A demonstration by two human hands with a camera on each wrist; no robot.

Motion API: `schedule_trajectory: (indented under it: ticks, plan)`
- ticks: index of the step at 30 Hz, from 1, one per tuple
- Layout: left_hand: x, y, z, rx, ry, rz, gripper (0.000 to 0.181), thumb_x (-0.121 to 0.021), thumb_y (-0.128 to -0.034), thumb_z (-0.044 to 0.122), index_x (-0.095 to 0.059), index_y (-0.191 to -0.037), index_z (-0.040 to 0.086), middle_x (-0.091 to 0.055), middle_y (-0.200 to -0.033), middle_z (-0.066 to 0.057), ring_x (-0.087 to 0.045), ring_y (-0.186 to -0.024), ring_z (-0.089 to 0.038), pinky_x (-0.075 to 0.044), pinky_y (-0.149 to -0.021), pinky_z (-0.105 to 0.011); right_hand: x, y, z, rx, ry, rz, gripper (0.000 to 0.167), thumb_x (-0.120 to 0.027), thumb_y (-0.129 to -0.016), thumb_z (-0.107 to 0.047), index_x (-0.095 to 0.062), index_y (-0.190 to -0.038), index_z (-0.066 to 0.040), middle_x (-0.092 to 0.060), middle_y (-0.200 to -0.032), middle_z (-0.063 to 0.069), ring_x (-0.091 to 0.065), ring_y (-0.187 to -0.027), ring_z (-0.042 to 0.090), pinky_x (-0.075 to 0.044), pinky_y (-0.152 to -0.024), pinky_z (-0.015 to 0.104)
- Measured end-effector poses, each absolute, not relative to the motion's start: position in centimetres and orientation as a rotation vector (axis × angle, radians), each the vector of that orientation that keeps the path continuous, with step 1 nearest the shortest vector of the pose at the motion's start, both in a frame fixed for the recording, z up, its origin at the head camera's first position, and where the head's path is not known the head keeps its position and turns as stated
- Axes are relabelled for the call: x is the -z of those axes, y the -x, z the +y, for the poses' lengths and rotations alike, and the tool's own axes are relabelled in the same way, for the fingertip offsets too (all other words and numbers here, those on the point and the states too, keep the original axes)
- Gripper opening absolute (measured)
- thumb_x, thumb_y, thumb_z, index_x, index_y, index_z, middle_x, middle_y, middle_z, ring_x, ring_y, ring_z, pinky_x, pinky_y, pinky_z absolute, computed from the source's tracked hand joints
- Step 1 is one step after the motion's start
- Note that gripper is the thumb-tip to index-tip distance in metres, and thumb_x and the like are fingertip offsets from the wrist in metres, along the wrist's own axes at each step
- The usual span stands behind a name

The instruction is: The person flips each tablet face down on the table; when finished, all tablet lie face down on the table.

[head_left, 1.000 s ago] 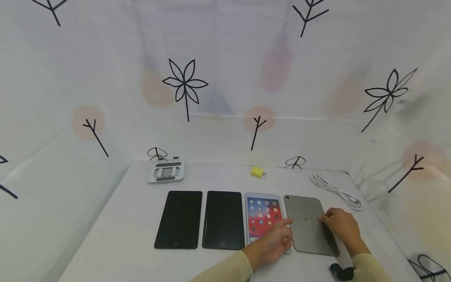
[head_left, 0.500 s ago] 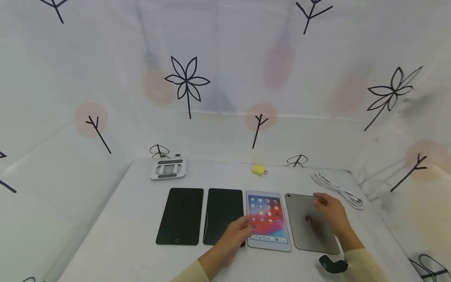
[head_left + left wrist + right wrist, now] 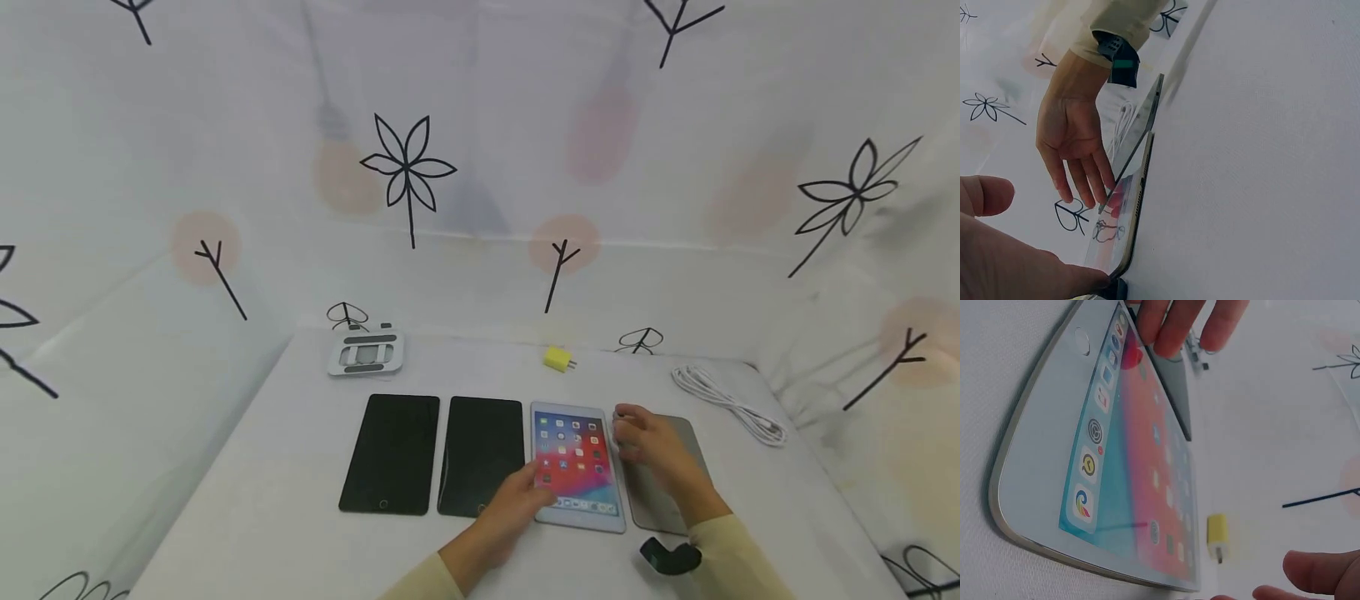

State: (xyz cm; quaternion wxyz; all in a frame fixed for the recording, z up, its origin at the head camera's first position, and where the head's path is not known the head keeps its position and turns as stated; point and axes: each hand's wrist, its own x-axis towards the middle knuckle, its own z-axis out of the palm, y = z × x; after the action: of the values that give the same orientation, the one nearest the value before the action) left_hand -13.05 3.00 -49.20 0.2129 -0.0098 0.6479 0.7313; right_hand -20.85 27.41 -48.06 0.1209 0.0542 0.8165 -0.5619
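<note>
Lower centre: row appears laid out; white tablet lit, black tablets dark, grey tablet face-down. Left hand, right hand: grips loose, holding nothing. Right side: cable apparently unconnected.

The right hand hides the far left corner of the grey tablet beneath it; whether they touch cannot be told. The left hand covers the near right corner of the black tablet beside it. The right wrist view crops both hands.
</note>
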Motion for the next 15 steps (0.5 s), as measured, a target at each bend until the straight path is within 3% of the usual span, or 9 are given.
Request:
schedule_trajectory:
  ticks: [9,15]
  plan:
    - [48.84,12.86,3.59,-1.967,0.030,1.846,0.074,-0.063,-0.0881,0.010,-0.036,-0.156,-0.001,-0.030,-0.163,-0.023,-0.022,-0.151,-0.047,-0.023,-0.120,-0.063,48.38,20.81,26.81,1.627,-0.130,2.333,0.061,-0.051,-0.107,-0.024,-0.026,-0.157,0.000,-0.031,-0.158,0.031,-0.037,-0.141,0.050,-0.047,-0.106,0.056]
    - [49.07,13.07,3.20,-1.934,0.014,1.827,0.075,-0.064,-0.0889,0.012,-0.036,-0.158,0.006,-0.035,-0.161,-0.022,-0.027,-0.148,-0.046,-0.027,-0.118,-0.064,48.58,20.98,26.83,1.636,-0.148,2.327,0.062,-0.050,-0.107,-0.025,-0.023,-0.158,-0.001,-0.029,-0.158,0.030,-0.034,-0.143,0.050,-0.047,-0.106,0.058]
